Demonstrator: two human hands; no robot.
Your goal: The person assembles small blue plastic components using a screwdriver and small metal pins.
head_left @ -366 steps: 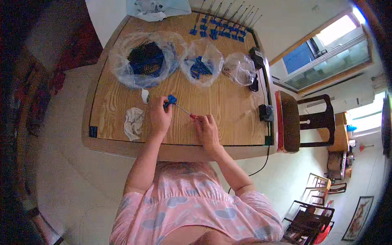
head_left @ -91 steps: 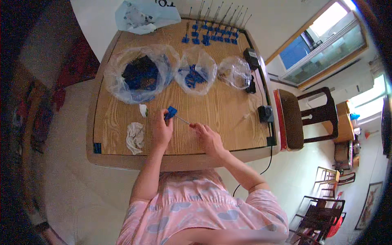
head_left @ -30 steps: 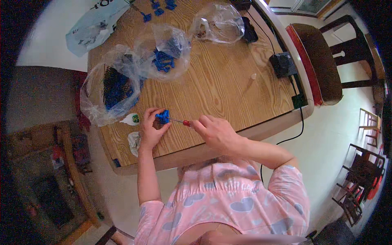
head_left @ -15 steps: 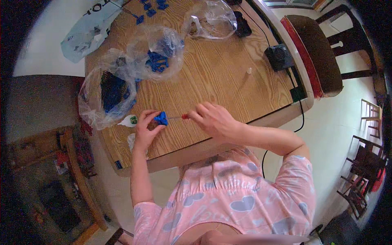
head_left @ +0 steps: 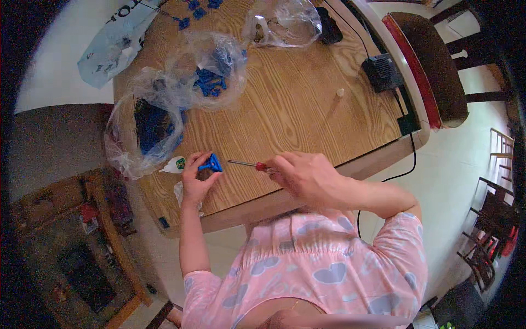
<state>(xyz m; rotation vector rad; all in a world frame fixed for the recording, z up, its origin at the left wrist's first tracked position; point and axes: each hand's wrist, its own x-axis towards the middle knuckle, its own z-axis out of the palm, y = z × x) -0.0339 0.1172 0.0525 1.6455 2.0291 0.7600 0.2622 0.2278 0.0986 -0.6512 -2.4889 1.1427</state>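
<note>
My left hand (head_left: 194,180) pinches a small blue plastic part (head_left: 211,163) just above the wooden table (head_left: 296,104). My right hand (head_left: 304,176) grips a screwdriver (head_left: 249,164) with a red handle. Its thin metal shaft points left toward the blue part, and the tip stops a little short of it. Both hands hover near the table's front edge.
Two clear plastic bags of blue parts (head_left: 143,129) (head_left: 211,74) lie behind my left hand, a third clear bag (head_left: 282,22) farther back. A small white glue bottle (head_left: 174,164) lies by my left hand. A black adapter (head_left: 382,71) with a cord sits at the right edge, beside a chair (head_left: 433,60).
The view has tilted and swung left since the earlier frames. My right hand has drawn back to the right, so the screwdriver tip now stands apart from the blue part.
</note>
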